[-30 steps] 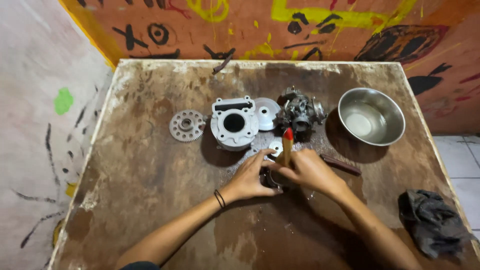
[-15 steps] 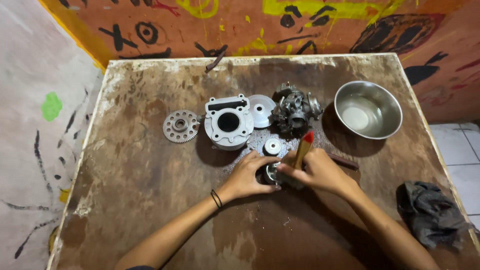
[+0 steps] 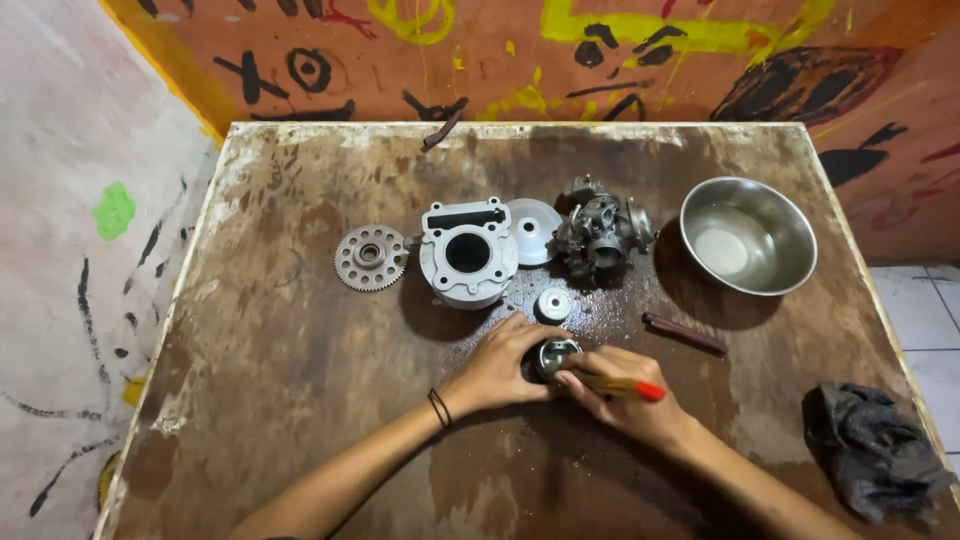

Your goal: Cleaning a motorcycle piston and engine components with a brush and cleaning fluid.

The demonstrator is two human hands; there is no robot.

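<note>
Brush [image 3: 620,386] now lies level in right hand's [image 3: 625,400] grip; left hand [image 3: 500,365] still clasps metal part [image 3: 555,355].

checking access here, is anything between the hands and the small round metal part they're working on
Nothing visible. The left hand already grips the small round metal part, and the right hand, holding a red-tipped brush, touches it from the other side.
</note>
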